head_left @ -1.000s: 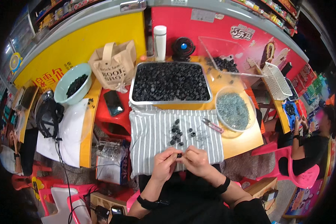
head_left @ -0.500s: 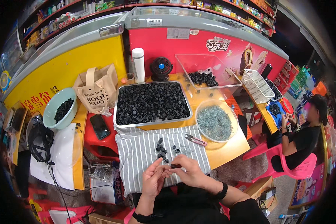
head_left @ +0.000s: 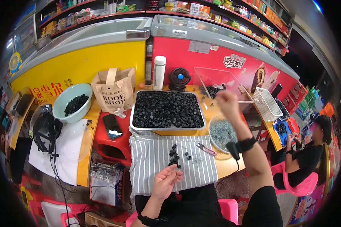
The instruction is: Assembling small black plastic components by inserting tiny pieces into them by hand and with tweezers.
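Observation:
My left hand [head_left: 166,183] is over the near part of a grey-and-white striped cloth [head_left: 147,153]. Its fingers are drawn together, and anything between them is too small to make out. Just beyond its fingertips lie several small black round caps [head_left: 173,153]. Pink-handled thread snips [head_left: 207,149] rest on the cloth to the right. My right hand [head_left: 228,100] is stretched far forward by the near side of a clear plastic bin [head_left: 247,99] with black caps [head_left: 215,90] in it. Motion smears its fingers, so their hold is unclear.
A metal tray [head_left: 132,120] full of black caps stands behind the cloth. Right of it is a round tub [head_left: 212,140] of clear bluish pieces. A fan [head_left: 179,78], white bottle [head_left: 159,73] and tote bag [head_left: 113,90] stand farther back. Another person [head_left: 307,159] sits at right.
My right hand has left my left hand and reached forward to the clear bin. My left hand stays near the cloth's front. The whole view has shifted.

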Motion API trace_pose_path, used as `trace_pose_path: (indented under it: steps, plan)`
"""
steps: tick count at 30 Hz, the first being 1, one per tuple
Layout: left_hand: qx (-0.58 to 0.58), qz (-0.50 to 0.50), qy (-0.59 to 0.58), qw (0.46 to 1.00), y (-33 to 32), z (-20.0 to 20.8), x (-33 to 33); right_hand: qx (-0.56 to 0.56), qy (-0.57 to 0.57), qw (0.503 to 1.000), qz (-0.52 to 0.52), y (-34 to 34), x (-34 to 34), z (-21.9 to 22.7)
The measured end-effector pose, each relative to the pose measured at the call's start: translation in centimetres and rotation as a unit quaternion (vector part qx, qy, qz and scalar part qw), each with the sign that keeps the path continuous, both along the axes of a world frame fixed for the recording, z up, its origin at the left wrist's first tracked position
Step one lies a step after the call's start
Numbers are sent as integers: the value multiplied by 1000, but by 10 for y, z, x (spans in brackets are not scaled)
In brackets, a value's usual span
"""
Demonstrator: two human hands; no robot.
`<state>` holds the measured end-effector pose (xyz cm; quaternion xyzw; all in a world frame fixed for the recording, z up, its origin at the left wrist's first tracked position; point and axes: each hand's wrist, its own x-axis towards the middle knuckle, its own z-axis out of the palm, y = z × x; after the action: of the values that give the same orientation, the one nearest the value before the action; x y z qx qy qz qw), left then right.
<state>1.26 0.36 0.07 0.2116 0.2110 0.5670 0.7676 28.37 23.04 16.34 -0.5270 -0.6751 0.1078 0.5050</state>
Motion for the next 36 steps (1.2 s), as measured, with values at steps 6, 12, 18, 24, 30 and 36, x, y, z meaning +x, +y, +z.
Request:
trace_pose_path:
  steps: [6, 12, 18, 24, 30, 36]
  plan:
    - [7, -5, 2, 1000, -1, 4, 1, -146, -258, 946, 129, -27, -79, -57]
    - [26, -13, -17, 999, 0, -3, 2, -148, -290, 940, 100, 11, -117, -88]
    - [23, -2, -13, 1000, 0, -7, 3, -269, -218, 922, 175, 25, -124, -105]
    - [20, -4, -15, 1000, 1, -8, 3, -142, -217, 965, 38, 25, -140, -107]
    - [30, -13, -23, 999, 0, -9, 2, -165, -237, 952, 101, 6, -171, -106]
    - [24, -17, -24, 999, 0, -8, 2, -231, -267, 927, 123, 12, -161, -96]
